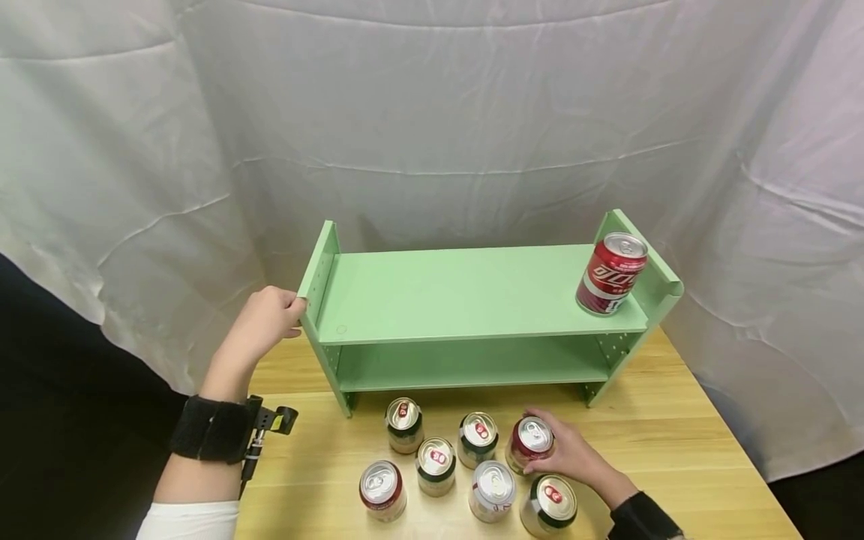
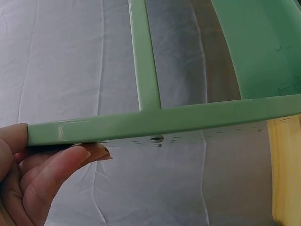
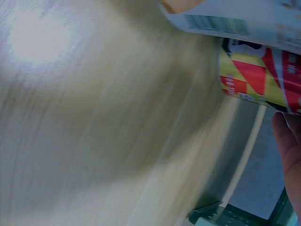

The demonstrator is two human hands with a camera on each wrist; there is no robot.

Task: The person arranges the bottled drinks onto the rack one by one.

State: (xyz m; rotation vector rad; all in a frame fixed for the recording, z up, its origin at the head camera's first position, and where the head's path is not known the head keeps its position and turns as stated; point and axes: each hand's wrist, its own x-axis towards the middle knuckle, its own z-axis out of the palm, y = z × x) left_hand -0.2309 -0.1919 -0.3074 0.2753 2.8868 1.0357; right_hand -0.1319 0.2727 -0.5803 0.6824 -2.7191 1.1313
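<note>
Seven cans (image 1: 531, 443) on table, one (image 1: 611, 274) shelved.

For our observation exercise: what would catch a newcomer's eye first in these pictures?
The green shelf stands mid-table with a lone red cola can upright at the right end of its top board. In front, seven cans cluster on the wooden table; the right hand grips a red-topped can, while the left hand holds the shelf's left side panel.

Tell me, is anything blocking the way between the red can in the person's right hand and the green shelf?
Nothing visible does. The right hand grips the red can at the group's back right; bare tabletop lies between it and the green shelf, whose boards are open there.
</note>
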